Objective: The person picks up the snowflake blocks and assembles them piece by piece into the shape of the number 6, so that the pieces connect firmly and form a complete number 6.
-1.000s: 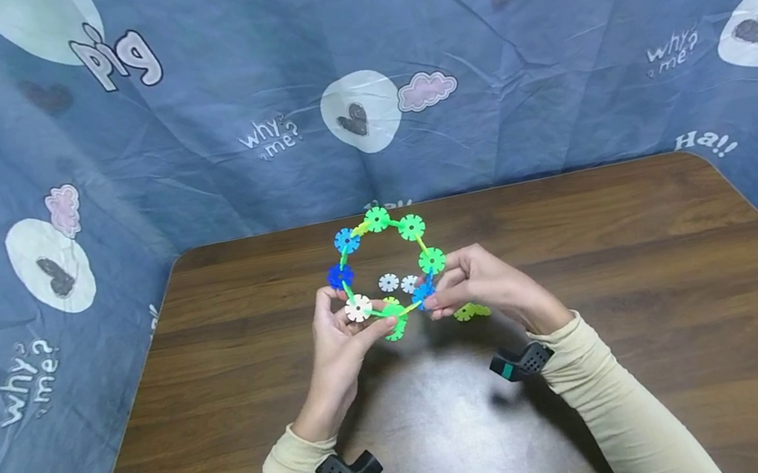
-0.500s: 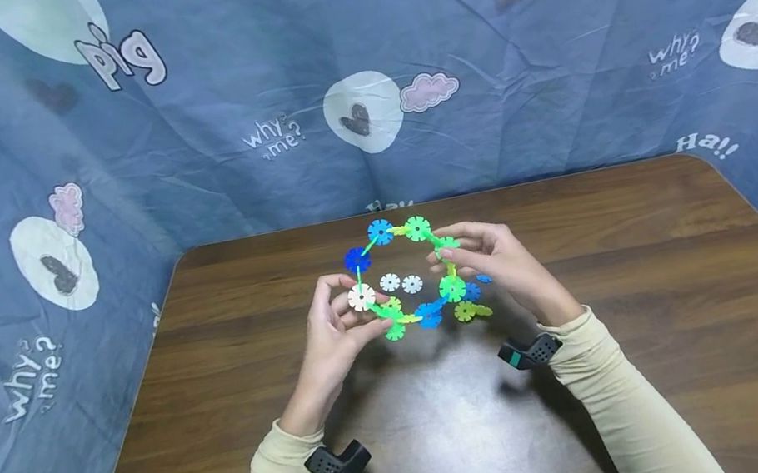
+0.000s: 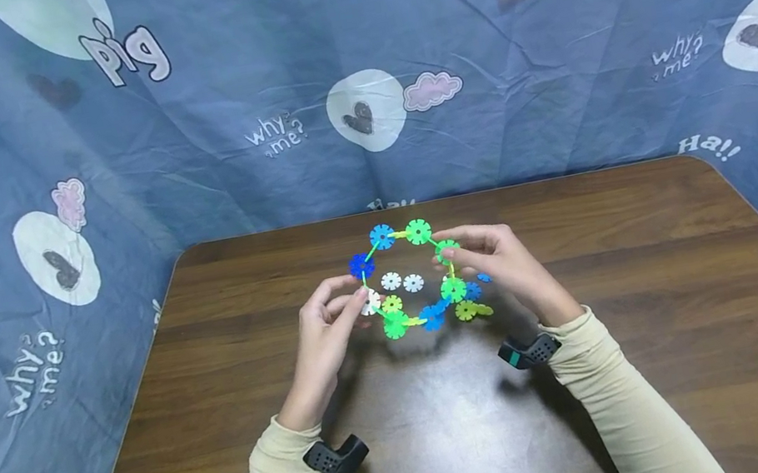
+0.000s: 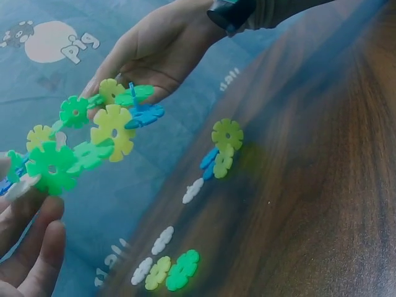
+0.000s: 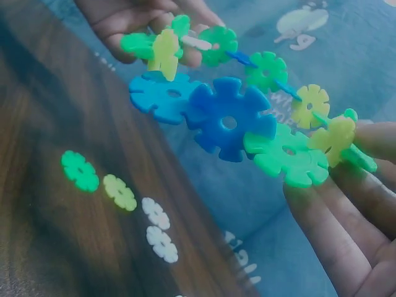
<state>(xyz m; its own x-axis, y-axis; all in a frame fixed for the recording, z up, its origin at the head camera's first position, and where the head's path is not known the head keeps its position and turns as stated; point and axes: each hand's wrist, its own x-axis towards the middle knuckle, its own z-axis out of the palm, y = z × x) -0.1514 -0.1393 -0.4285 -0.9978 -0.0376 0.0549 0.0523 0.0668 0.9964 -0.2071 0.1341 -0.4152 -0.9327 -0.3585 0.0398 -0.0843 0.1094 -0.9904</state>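
A ring of interlocked plastic snowflake discs (image 3: pixel 432 317), in green, yellow, blue and white, is held above the table between both hands. My left hand (image 3: pixel 317 340) pinches the ring's left side at a white disc (image 3: pixel 373 303), thumb and index finger on it. On the far right side, my right hand (image 3: pixel 502 265) grips a green disc (image 3: pixel 448 251) between thumb and fingers. In the right wrist view a blue disc (image 5: pixel 230 120) of the ring is closest to the camera. The left wrist view shows the ring's green disc (image 4: pixel 53 167) beside the left fingers.
Loose discs lie on the wooden table (image 3: pixel 244 294) under the ring: white ones (image 3: pixel 413 283), a yellow one (image 3: pixel 392 303) and a green one (image 5: pixel 80 171). Joined yellow discs (image 3: pixel 466 311) and blue discs (image 3: pixel 483 277) lie by the right hand. A printed blue cloth (image 3: pixel 307 173) hangs behind.
The ring has tilted flatter and turned clockwise, shifting right. My right hand moved from a blue disc up to a green one. My left thumb shifted from a green disc to the white one.
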